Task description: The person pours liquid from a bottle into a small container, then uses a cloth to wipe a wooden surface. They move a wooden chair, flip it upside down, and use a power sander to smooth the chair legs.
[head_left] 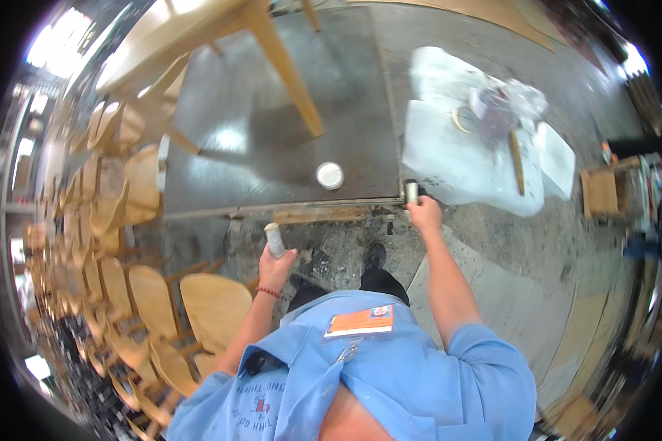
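Note:
My left hand (275,273) is closed around a pale grey-white cylinder (274,239) with a tan top end, held upright just in front of the platform. Held out to the right, my right hand (425,216) grips a small whitish cylinder with a dark end (412,193), close to the platform's front right corner; its exact kind is too small to tell. On the dark, shiny platform (272,180) sits a round white tub (329,176), between my hands and farther off. A blond wooden piece of furniture (285,62) stands on the platform with splayed legs.
Many wooden chairs (154,298) crowd the left side, close to my left arm. White sheeting (449,158) lies right of the platform, with a wooden-handled tool (518,162) and crumpled plastic (522,99) on it. A cardboard box (600,192) stands at far right.

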The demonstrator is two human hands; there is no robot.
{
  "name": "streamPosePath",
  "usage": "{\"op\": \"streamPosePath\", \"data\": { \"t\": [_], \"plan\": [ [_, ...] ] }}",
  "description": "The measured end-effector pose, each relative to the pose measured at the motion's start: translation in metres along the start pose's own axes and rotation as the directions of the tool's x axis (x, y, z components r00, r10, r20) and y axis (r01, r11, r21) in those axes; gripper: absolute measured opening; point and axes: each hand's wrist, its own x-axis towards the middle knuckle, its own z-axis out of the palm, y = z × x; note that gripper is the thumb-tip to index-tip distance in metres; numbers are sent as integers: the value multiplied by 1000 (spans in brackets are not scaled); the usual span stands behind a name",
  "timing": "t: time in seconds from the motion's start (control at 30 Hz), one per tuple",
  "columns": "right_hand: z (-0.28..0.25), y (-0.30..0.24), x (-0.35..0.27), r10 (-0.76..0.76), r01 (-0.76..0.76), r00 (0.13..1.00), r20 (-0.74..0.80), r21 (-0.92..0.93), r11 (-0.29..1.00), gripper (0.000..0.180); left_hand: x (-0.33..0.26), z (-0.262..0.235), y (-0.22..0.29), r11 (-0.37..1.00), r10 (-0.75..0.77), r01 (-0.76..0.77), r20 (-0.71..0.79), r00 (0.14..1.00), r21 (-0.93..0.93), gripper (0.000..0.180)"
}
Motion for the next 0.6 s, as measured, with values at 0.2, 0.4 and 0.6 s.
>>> {"op": "streamPosePath", "data": {
  "t": [0.2,0.4,0.6],
  "plan": [
    [2,19,-61,-213,84,963,164,569,818,30,-31,1,-6,981,-126,131,45,991,-141,28],
    [74,-55,-109,-392,34,736,553,547,836,37,-40,-27,-51,923,-309,295,-19,951,-246,30],
    [186,-149,-143,-563,467,546,621,333,820,36,-45,-109,-145,885,-412,351,-165,896,-306,37]
  ]
}}
